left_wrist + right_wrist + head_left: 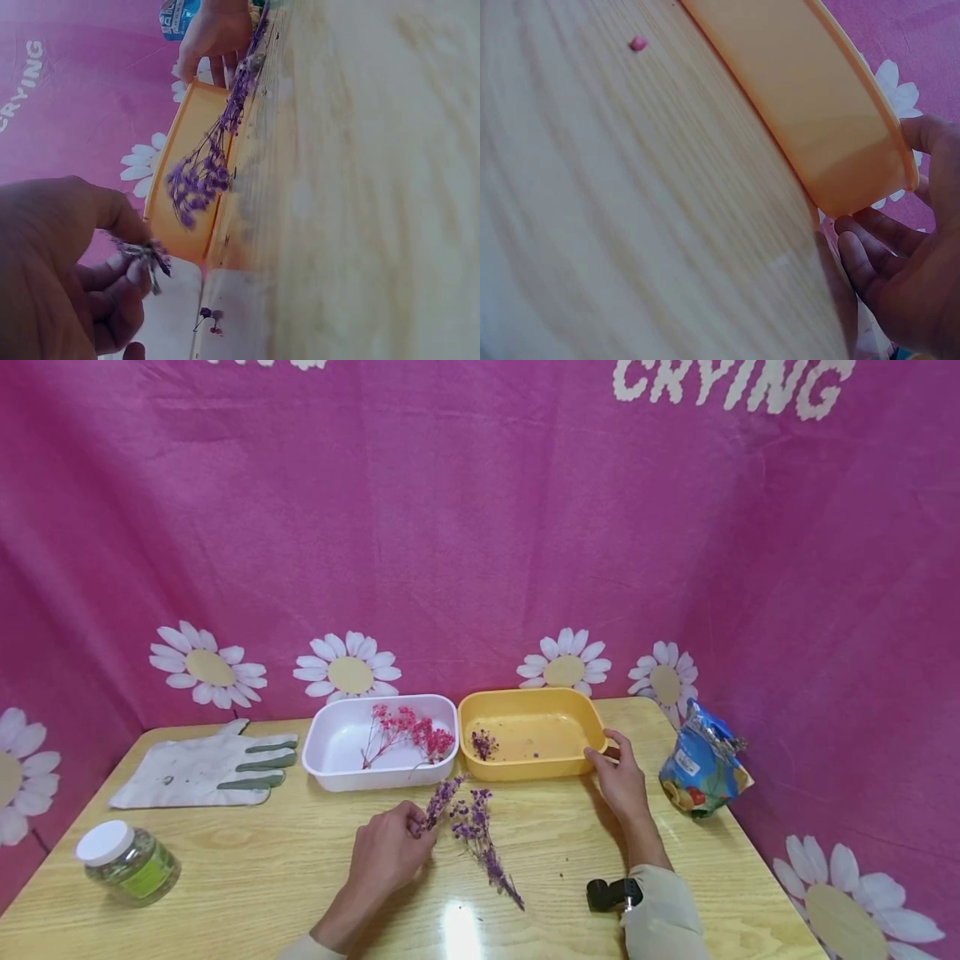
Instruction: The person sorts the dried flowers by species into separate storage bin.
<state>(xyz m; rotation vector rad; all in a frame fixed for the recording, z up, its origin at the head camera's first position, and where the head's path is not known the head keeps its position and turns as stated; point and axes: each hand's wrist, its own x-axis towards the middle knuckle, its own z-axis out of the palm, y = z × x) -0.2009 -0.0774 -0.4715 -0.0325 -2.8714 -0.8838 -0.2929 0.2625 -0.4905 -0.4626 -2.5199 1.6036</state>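
Note:
Between thumb and fingers, my left hand [390, 850] pinches a small sprig of purple dried flowers [442, 800], just in front of the two tubs. Beside it on the table lies a longer purple dried flower stem [489, 853], its blooms toward the yellow tub [540, 770]. My right hand [624, 785] holds that tub at its right end, thumb on the rim and fingers underneath against the outer wall, as the right wrist view shows. A few purple blossoms [483, 744] lie inside the tub. Touching it on the left is a white tub [337, 777] containing pink dried flowers [405, 727].
A white glove with green fingertips [202, 768] lies at the back left, a white-lidded jar [131, 864] in front of it. At the right edge stands a blue snack bag [697, 764]. A pink curtain [450, 543] hangs behind the table. Tiny flower bits are scattered about.

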